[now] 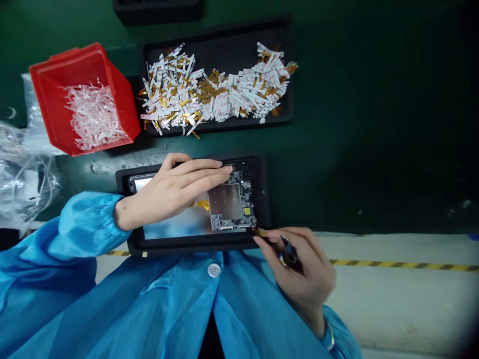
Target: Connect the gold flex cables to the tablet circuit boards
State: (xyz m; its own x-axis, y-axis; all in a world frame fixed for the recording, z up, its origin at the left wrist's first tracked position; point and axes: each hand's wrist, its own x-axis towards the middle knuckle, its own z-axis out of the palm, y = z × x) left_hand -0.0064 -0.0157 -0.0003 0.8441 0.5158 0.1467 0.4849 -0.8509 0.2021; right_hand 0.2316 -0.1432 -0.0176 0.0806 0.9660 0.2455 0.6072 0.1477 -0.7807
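Note:
An opened tablet [175, 222] with a bare circuit board [225, 202] at its right end lies in a black foam tray [264, 199]. Across the tablet stretches my left hand [175, 187], palm down, fingers extended, fingertips at the board's top edge. My right hand [299, 259] is at the board's lower right corner, thumb and forefinger closed around a small amber flex strip [261, 232] whose far end meets the board. A dark pointed tool [290, 254], its kind unclear, is tucked in the same hand.
Behind the tablet, a black tray [220, 45] holds a pile of white-and-amber strips [239, 94]. A red bin [127, 104] with clear plastic scraps [95, 117] stands at left, beside clear plastic bags [22, 174]. The green table's [374, 149] front edge runs near my right hand.

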